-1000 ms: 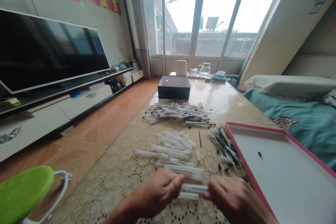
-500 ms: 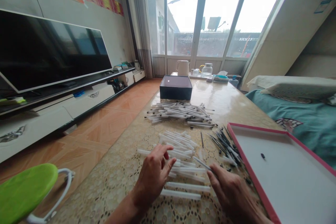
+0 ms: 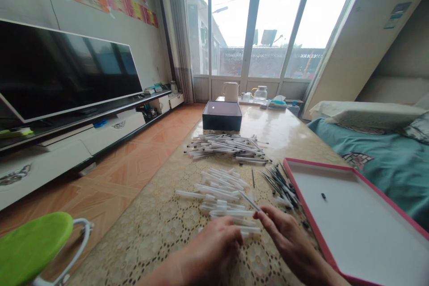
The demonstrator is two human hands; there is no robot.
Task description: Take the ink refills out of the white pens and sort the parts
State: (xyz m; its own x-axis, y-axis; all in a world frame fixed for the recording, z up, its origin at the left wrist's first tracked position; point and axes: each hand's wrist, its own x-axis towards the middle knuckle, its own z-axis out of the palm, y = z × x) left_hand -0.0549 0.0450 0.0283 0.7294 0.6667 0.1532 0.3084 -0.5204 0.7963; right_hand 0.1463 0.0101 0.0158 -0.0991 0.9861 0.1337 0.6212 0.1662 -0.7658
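Observation:
My right hand (image 3: 284, 232) pinches a thin pen refill (image 3: 248, 200) that points up and left over the white tubes. My left hand (image 3: 214, 246) is curled and slightly blurred, low over the near end of the clear white pen barrels (image 3: 223, 185). Its fingertips face down, and what lies inside them is hidden. A pile of dark refills (image 3: 273, 181) lies to the right of the barrels, with small black caps about it. Farther back lies a heap of white pens with dark ends (image 3: 224, 145).
A dark open box (image 3: 221, 121) stands behind the pens. At right is a shallow pink-rimmed tray (image 3: 362, 214) holding one small black piece (image 3: 323, 197). A kettle (image 3: 231, 91) and glass jug (image 3: 260, 93) stand at the far end. A green stool (image 3: 36, 246) is at left.
My left hand has come down and nearer to me, and its fingers have curled. The nearest two barrels no longer show. My right hand still holds the refill, slightly farther left.

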